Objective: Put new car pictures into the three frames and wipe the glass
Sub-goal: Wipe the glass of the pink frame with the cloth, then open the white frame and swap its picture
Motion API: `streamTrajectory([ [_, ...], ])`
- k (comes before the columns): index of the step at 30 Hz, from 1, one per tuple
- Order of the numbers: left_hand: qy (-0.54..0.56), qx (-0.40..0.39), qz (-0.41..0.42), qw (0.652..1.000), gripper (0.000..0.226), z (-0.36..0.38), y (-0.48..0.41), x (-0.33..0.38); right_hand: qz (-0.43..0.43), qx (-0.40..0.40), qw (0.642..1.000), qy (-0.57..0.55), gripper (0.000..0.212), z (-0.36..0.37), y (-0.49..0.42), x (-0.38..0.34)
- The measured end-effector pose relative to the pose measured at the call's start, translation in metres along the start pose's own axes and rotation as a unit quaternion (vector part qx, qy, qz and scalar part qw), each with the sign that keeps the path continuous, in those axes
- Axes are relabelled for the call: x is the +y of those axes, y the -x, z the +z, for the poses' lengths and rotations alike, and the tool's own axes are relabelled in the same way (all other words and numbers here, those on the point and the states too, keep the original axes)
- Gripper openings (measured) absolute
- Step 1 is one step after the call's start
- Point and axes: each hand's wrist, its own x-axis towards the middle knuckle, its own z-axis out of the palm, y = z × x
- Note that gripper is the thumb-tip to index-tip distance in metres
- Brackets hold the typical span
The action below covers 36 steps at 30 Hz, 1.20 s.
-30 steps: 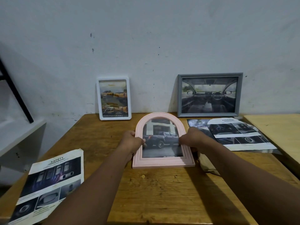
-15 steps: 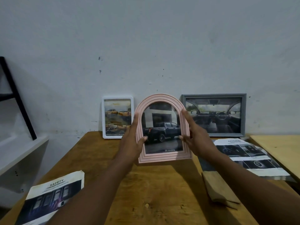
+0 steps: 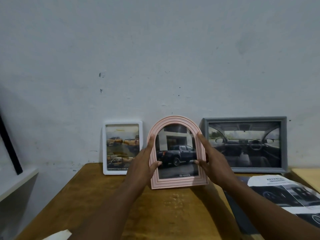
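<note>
Both hands, left (image 3: 143, 163) and right (image 3: 212, 163), grip the pink arched frame (image 3: 176, 183) upright; I would lean it gently against the wall (image 3: 155, 58), between its neighbours.

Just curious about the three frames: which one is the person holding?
The pink arched frame, in the middle, with a dark pickup picture. The left hand and right hand grip its sides. The white frame and grey frame lean on the wall, untouched.

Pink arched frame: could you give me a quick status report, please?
Left hand and right hand grip pink arched frame by its sides. Frame upright, between white frame and grey frame. Nothing in the way.
</note>
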Motion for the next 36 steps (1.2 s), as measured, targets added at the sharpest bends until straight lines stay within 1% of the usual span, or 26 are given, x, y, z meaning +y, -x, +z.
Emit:
streamTrajectory([
  [3,-0.031,0.012,0.014,0.999,0.102,0.006,-0.02,-0.008,0.007,0.013,1.0,-0.006,0.102,0.011,-0.017,0.007],
  [6,-0.073,0.02,0.016,0.997,0.102,0.013,-0.036,-0.018,0.024,0.01,1.0,0.007,0.1,0.022,-0.027,0.01],
  [10,-0.122,0.016,0.01,0.992,0.094,0.025,-0.042,-0.022,0.058,0.014,0.998,0.023,0.092,0.035,-0.03,0.013],
  [16,-0.151,-0.001,-0.001,0.989,0.093,0.023,-0.039,-0.019,0.064,0.0,0.996,0.067,0.088,0.031,-0.026,0.011],
  [18,-0.162,-0.012,-0.006,0.987,0.091,0.017,-0.035,-0.014,0.056,0.004,0.993,0.099,0.08,0.026,-0.023,0.008],
  [20,-0.176,-0.013,-0.008,0.984,0.089,0.009,-0.031,-0.01,0.053,0.037,0.989,0.133,0.064,0.019,-0.018,0.001],
  [23,-0.191,-0.016,-0.008,0.981,0.086,-0.012,-0.019,-0.008,0.04,0.086,0.989,0.112,0.041,0.007,-0.013,-0.019],
  [25,-0.193,-0.018,-0.018,0.981,0.084,-0.029,-0.009,-0.007,0.019,0.07,0.994,0.084,0.033,0.002,-0.011,-0.039],
  [27,-0.194,-0.019,-0.032,0.98,0.084,-0.05,0.001,-0.009,-0.005,0.038,0.998,0.04,0.031,0.003,-0.009,-0.061],
  [30,-0.196,-0.031,-0.05,0.979,0.084,-0.08,0.012,-0.022,-0.022,-0.021,0.999,-0.022,0.037,0.017,-0.005,-0.097],
  [32,-0.185,-0.022,-0.066,0.98,0.082,-0.096,0.016,-0.037,-0.018,-0.056,0.996,-0.061,0.042,0.034,-0.004,-0.122],
  [36,-0.177,-0.006,-0.102,0.979,0.08,-0.108,0.015,-0.081,-0.023,-0.095,0.99,-0.101,0.049,0.076,-0.015,-0.152],
])
